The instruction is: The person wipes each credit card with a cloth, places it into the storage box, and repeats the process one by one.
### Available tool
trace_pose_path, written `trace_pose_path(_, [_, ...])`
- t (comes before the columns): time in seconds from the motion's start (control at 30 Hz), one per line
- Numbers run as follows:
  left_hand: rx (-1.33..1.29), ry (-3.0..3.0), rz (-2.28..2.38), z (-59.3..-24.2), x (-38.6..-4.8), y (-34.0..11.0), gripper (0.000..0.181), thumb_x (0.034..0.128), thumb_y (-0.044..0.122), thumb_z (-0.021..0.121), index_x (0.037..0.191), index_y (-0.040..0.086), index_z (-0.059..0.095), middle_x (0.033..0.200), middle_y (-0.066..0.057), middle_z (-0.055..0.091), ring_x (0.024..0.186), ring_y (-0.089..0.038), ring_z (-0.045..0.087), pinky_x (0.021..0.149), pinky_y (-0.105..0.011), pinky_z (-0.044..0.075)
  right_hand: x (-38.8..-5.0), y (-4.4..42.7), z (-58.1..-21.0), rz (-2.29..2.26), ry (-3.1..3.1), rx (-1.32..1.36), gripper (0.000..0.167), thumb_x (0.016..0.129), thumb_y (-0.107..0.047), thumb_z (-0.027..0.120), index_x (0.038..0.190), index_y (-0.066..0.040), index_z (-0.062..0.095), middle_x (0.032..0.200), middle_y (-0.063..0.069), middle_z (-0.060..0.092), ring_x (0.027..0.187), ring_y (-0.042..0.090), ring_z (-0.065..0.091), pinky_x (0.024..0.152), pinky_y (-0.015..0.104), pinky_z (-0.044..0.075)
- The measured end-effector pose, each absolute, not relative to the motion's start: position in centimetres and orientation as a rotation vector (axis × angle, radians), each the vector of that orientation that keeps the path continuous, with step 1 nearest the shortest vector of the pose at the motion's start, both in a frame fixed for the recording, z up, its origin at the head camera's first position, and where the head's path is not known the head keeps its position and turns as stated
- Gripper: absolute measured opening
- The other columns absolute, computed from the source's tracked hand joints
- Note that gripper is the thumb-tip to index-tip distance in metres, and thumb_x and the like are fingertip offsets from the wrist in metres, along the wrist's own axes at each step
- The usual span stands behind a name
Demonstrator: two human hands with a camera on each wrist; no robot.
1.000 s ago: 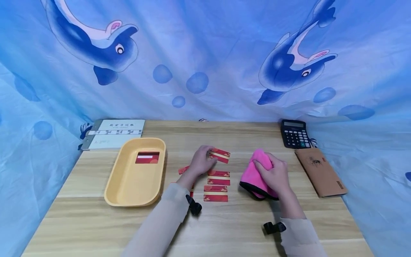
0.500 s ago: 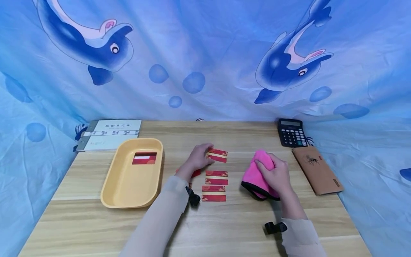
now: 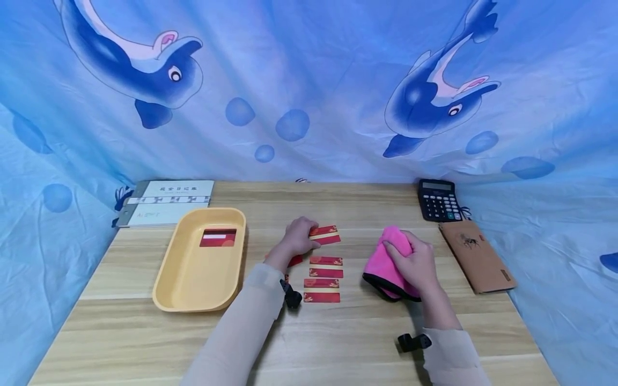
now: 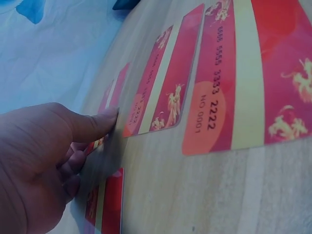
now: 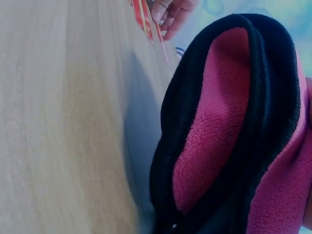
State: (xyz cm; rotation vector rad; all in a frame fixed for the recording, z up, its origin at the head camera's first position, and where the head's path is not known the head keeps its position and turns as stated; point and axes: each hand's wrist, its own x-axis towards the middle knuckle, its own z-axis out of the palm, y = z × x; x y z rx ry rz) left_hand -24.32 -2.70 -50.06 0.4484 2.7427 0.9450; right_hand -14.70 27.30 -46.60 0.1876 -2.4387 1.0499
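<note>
With left hand [image 3: 296, 236], pinching far card [image 3: 328, 235] by left edge; with right hand [image 3: 417, 261], gripping pink cloth [image 3: 383, 265], with tabletop [image 3: 354, 247] between. Holding card lengthwise left-right.

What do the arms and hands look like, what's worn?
Left sleeve and right sleeve: long, plain, pale greyish. A small black device sits at each cuff. Left hand and right hand: no gloves.

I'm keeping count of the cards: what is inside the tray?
One red card lies in the tray, its dark stripe and white strip facing up. Its underside and anything beneath it are covered.
</note>
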Motion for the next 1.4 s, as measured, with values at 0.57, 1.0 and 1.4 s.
trace_pose_path(0.57, [0.462, 2.799, 1.098, -51.8, -24.5, -3.8, 0.064, 0.0808, 0.029, 0.088, 0.136, 0.010, 0.062, 0.130, -0.008, 0.062, 0.126, -0.029, 0.051, 0.112, -0.049, 0.033, -14.6, 27.3, -47.1, 1.046, -2.460, 0.162, 0.026, 0.088, -0.019, 0.080, 0.111, -0.008, 0.075, 0.085, 0.008, 0.073, 0.066, 0.016, 0.058, 0.054, 0.019, 0.045])
trace_pose_path(1.0, [0.447, 2.777, 1.095, -51.4, -24.3, -4.0, 0.048, 0.0815, 0.027, 0.087, 0.125, 0.013, 0.070, 0.129, -0.006, 0.061, 0.124, -0.028, 0.050, 0.110, -0.048, 0.032, -14.8, 27.1, -47.2, 1.046, -2.455, 0.172, 0.026, 0.088, -0.019, 0.080, 0.111, -0.008, 0.075, 0.083, 0.008, 0.072, 0.064, 0.016, 0.057, 0.053, 0.019, 0.045])
trace_pose_path(1.4, [0.455, 2.951, 0.900, -52.2, -24.2, -4.9, 0.058, 0.0824, 0.053, 0.081, 0.129, 0.020, 0.069, 0.121, -0.002, 0.055, 0.110, -0.023, 0.047, 0.103, -0.045, 0.038, -15.0, 27.0, -47.2, 1.030, -2.445, 0.181, 0.026, 0.087, -0.019, 0.081, 0.110, -0.008, 0.075, 0.083, 0.008, 0.073, 0.065, 0.016, 0.058, 0.054, 0.017, 0.044])
